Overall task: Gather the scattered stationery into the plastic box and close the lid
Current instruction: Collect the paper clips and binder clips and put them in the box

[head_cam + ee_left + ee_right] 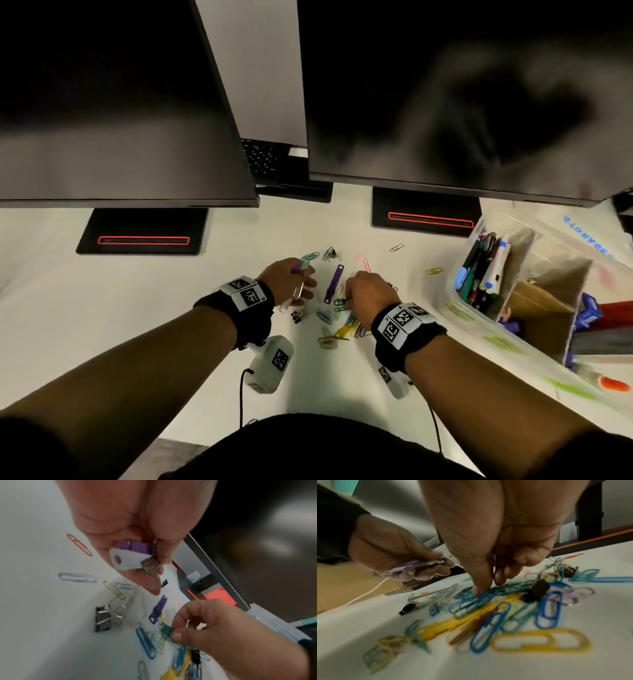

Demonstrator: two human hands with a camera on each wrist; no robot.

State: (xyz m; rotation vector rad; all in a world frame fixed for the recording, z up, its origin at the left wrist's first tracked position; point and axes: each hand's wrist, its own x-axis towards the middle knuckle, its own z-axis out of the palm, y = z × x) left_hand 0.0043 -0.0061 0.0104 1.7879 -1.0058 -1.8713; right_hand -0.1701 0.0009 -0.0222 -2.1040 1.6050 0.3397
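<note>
A heap of coloured paper clips (337, 317) and small black binder clips (296, 316) lies on the white desk (102, 325), with a purple flat strip (333, 283) among them. My left hand (291, 282) holds several flat plastic strips (130, 557), purple and white, pinched between thumb and fingers. My right hand (368, 291) reaches down into the heap and pinches green paper clips (167, 630) between thumb and forefinger. The clear plastic box (459, 308) stands open at the right, with pens and markers (483, 270) in it.
Two dark monitors (120, 102) on black stands (142, 231) fill the back of the desk. Loose clips (433, 270) lie between the heap and the box. A yellow strip (453, 624) and a black binder clip (537, 589) lie under my right hand.
</note>
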